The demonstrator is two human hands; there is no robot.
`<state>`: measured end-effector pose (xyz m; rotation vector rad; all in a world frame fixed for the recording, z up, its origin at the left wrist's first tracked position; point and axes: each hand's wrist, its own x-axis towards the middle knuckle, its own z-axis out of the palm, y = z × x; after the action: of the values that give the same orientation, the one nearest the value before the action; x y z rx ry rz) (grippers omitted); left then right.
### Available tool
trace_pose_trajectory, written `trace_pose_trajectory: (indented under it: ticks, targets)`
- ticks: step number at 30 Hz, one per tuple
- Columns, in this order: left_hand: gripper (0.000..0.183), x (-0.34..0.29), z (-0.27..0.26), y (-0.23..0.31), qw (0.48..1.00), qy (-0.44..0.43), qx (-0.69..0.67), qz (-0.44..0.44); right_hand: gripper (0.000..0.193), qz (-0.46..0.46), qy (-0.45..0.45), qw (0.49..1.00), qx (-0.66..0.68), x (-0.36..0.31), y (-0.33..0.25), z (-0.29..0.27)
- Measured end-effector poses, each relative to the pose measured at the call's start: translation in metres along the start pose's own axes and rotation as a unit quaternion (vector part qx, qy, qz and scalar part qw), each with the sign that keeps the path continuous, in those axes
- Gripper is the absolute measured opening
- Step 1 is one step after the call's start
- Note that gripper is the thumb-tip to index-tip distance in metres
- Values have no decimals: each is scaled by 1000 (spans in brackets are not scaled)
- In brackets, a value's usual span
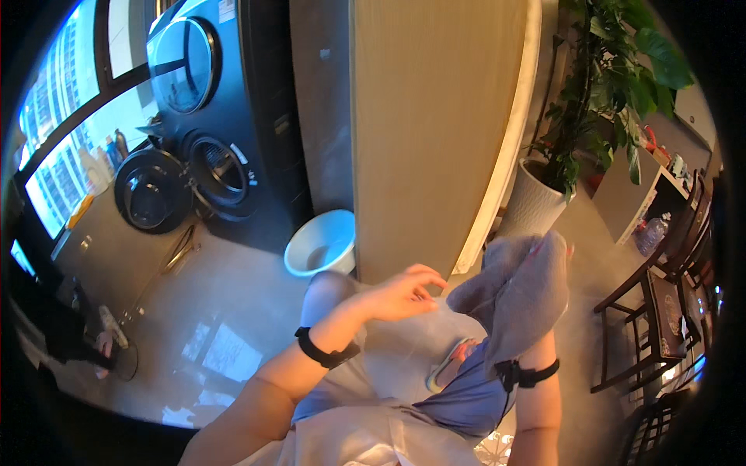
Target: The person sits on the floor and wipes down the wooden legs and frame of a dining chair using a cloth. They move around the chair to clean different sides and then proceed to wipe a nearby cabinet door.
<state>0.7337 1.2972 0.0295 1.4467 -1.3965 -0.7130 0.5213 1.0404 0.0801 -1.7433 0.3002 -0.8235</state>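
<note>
My right hand, hidden under the cloth, holds up a grey towel (522,293) that drapes over it down to the black wristband (528,375). My left hand (404,293) reaches forward with fingers loosely spread, holding nothing, its fingertips close to the towel's left edge and in front of a tall wooden panel (435,132). A black band sits on my left wrist too. A light basin (322,245) stands on the floor beyond my left hand.
A stacked dark washer and dryer (210,116) stands at the back left with the lower round door (151,190) swung open. A potted plant (567,155) in a white ribbed pot is right of the panel. A dark wooden chair (653,326) stands far right.
</note>
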Motion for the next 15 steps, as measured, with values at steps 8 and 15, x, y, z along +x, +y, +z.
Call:
trace_pose_trajectory:
  ticks: [8, 15]
  targets:
    - [41, 33, -116, -40, 952, 297, 80, 1, 50, -429, 17, 857, -284, 265, -163, 28]
    - [54, 96, -193, -81, 866, 498, -34, 16, 56, -587, 308, 604, -442, 434, -227, 124]
